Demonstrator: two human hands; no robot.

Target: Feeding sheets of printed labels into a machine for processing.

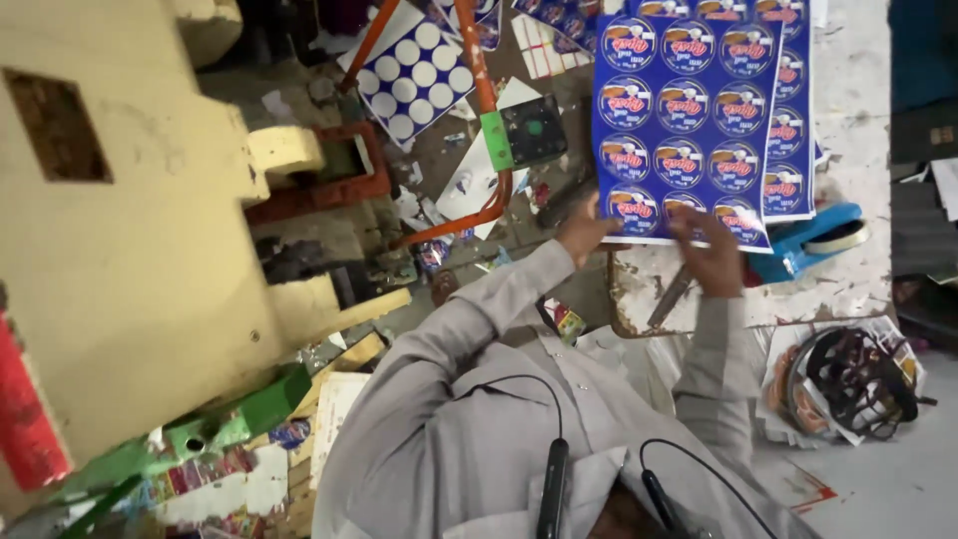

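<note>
Looks like the lining-up stage with a blue printed sheet [684,120] – rows of round label designs, lying face up on a scuffed white table [848,90], near edge hanging just past the table's edge. Sitting on top of more sheets of the same kind [795,130] that peek out on the right side.

Left hand [584,230] up against the sheet's lower left corner, fingers touching the edge. Right hand [717,262] laid over the bottom edge further right, fingers curled down on the print. Can't tell for either one whether it's actually pinching the paper or just pressing on it; too blurry at the fingertips.

Other bits around: a dark metal strip [671,297] just below the right hand, a blue tape dispenser [823,240] beside the sheet's lower right corner, a punched-out sheet full of white holes [419,75] over by the orange frame [479,60], and a big cream machine [130,230] filling the left.

Judging by that, still squaring and steadying. Any shift from here would call for both hands moving together and keeping the edge flat – thin paper, easy to skew or crease at that overhanging edge.
</note>
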